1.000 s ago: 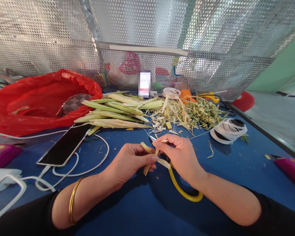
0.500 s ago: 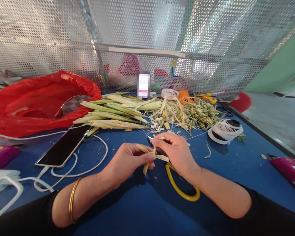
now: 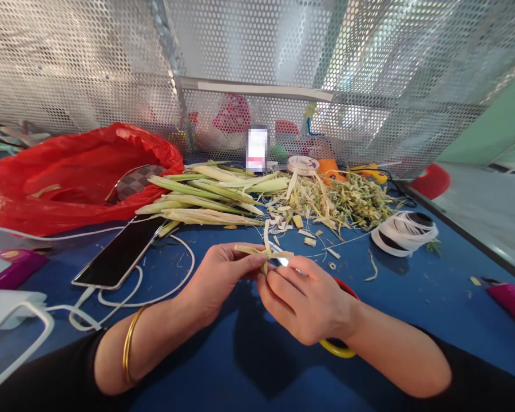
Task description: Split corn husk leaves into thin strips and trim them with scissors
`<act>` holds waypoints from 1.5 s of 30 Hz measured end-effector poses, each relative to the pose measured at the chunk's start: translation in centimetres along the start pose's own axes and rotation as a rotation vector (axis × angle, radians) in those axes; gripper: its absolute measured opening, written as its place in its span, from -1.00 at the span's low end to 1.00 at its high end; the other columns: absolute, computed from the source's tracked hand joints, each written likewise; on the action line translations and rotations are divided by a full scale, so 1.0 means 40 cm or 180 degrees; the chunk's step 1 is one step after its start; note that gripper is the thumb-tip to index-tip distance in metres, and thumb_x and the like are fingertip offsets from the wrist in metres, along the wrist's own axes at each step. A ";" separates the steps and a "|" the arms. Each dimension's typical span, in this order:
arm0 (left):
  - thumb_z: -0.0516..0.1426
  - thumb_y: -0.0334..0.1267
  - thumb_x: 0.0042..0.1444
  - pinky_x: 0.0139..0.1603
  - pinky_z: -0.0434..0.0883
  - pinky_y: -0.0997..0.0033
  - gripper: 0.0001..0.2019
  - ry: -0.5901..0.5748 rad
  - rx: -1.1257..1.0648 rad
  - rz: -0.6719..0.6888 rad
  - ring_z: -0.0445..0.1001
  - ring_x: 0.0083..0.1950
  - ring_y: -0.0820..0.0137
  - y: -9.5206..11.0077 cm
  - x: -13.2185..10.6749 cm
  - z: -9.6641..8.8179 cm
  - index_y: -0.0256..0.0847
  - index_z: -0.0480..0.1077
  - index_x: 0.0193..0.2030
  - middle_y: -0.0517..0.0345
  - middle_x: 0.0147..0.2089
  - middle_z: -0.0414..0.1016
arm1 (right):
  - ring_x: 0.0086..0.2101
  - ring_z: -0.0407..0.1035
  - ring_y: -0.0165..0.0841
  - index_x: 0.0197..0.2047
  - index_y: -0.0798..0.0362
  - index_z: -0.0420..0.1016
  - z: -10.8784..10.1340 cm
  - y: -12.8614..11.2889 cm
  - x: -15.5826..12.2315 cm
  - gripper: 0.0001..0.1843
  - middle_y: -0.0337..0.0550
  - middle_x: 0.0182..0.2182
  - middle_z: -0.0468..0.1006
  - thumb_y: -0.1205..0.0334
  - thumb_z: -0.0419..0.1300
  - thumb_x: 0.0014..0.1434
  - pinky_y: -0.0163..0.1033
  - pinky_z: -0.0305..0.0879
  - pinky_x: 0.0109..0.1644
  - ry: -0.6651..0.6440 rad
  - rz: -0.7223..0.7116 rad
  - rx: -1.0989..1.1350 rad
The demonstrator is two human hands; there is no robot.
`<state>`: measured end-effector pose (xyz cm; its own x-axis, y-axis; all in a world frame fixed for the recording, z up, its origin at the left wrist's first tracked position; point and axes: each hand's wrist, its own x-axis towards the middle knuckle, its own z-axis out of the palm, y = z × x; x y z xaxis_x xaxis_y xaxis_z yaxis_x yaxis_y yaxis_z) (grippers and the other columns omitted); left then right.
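Note:
Pale corn husk strips [image 3: 266, 252], crossed and joined in the middle, stick out in several directions from my left hand [image 3: 223, 274]. Thumb and fingers of that hand pinch them near the crossing. My right hand [image 3: 304, 297] is closed around a pair of scissors [image 3: 339, 348] with a red and yellow handle. Their metal blades point up and left, just behind the husk piece. The right fingertips meet the lower end of the husk; whether they also pinch it, I cannot tell.
Beyond my hands lie long corn husks [image 3: 206, 194] and a heap of dried plant scraps [image 3: 352, 197]. A thread spool [image 3: 403, 233] stands right. At left are a red plastic bag [image 3: 68, 171], a phone [image 3: 120, 254] and white cables [image 3: 189, 269]. A perforated metal screen [image 3: 257, 51] rises behind.
My right hand has come down and turned over, bringing the scissor blades behind the husk. The husk piece has risen slightly and turned in my left hand. The view has shifted slightly.

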<state>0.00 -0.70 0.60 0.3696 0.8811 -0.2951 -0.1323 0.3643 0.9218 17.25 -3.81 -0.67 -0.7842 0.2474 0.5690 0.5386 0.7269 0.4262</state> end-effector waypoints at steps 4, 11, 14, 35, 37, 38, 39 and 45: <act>0.37 -0.25 -0.20 -0.23 0.41 0.41 -0.71 0.0171 -0.0101 -0.0152 0.52 -0.37 0.39 -0.011 -0.005 0.005 -0.28 0.55 -0.28 0.05 -0.41 0.62 | -0.38 0.42 -0.32 -0.26 0.12 0.55 -0.011 -0.005 0.002 -0.72 -0.06 -0.39 0.60 0.45 -0.01 0.24 -0.19 0.32 -0.32 0.0067 -0.0242 -0.0025; 0.36 -0.29 -0.18 -0.25 0.41 0.45 -0.75 0.0177 -0.0086 -0.0208 0.51 -0.40 0.43 -0.018 0.004 -0.001 -0.28 0.54 -0.30 0.08 -0.44 0.61 | -0.34 0.45 -0.29 -0.23 0.19 0.54 -0.001 -0.012 0.003 -0.73 -0.02 -0.37 0.60 0.45 -0.01 0.25 -0.16 0.32 -0.28 0.0011 -0.0349 0.0117; 0.34 -0.24 -0.13 -0.23 0.41 0.44 -0.75 0.0106 -0.0090 -0.0087 0.52 -0.38 0.41 -0.003 0.012 -0.012 -0.26 0.54 -0.27 0.07 -0.40 0.62 | -0.36 0.42 -0.35 -0.11 0.18 0.49 -0.007 -0.001 0.003 -0.77 -0.10 -0.37 0.58 0.38 0.03 0.27 -0.17 0.30 -0.23 0.0191 0.0134 0.0403; 0.32 -0.15 -0.15 -0.32 0.44 0.46 -0.77 0.0458 0.0875 0.0568 0.53 -0.40 0.36 -0.002 0.017 -0.011 -0.27 0.56 -0.40 0.13 -0.47 0.58 | -0.53 0.28 -0.43 -0.52 0.04 0.41 0.009 0.015 0.035 -0.80 -0.31 -0.61 0.41 0.29 0.15 0.15 -0.33 0.19 -0.39 -0.0278 0.3854 0.3172; 0.29 -0.15 -0.10 -0.30 0.45 0.46 -0.78 0.0447 0.1010 0.0759 0.54 -0.37 0.35 -0.004 0.018 -0.014 -0.25 0.57 -0.35 0.13 -0.42 0.60 | -0.48 0.32 -0.41 -0.44 0.03 0.46 0.008 0.016 0.032 -0.85 -0.28 -0.54 0.47 0.26 0.15 0.16 -0.33 0.20 -0.38 -0.0205 0.3739 0.3035; 0.27 -0.15 -0.06 -0.29 0.45 0.47 -0.78 0.0407 0.1130 0.0865 0.54 -0.34 0.35 -0.005 0.017 -0.016 -0.23 0.58 -0.31 0.13 -0.38 0.61 | -0.44 0.35 -0.39 -0.37 0.02 0.48 0.007 0.017 0.031 -0.90 -0.26 -0.48 0.51 0.24 0.17 0.15 -0.33 0.22 -0.37 -0.0147 0.3712 0.2979; 0.24 -0.16 -0.02 -0.28 0.45 0.48 -0.78 0.0356 0.1288 0.0985 0.54 -0.32 0.36 -0.006 0.016 -0.018 -0.22 0.58 -0.27 0.14 -0.34 0.62 | -0.40 0.38 -0.37 -0.31 0.02 0.49 0.007 0.017 0.030 -0.93 -0.23 -0.43 0.54 0.23 0.20 0.14 -0.33 0.24 -0.34 -0.0093 0.3696 0.2940; 0.11 -0.24 0.10 -0.24 0.44 0.49 -0.73 0.0136 0.2378 0.1519 0.53 -0.31 0.39 -0.018 -0.008 -0.013 -0.18 0.56 -0.11 0.14 -0.22 0.62 | -0.37 0.44 -0.37 -0.32 0.02 0.51 0.005 0.016 0.024 -0.93 -0.23 -0.41 0.57 0.34 0.20 0.13 -0.34 0.28 -0.25 0.0035 0.3430 0.2882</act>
<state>-0.51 -1.09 -0.08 0.3918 0.9047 0.1673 0.3769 -0.3238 0.8678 16.78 -3.00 0.02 -0.1150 0.9374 0.3288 0.4796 0.3423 -0.8080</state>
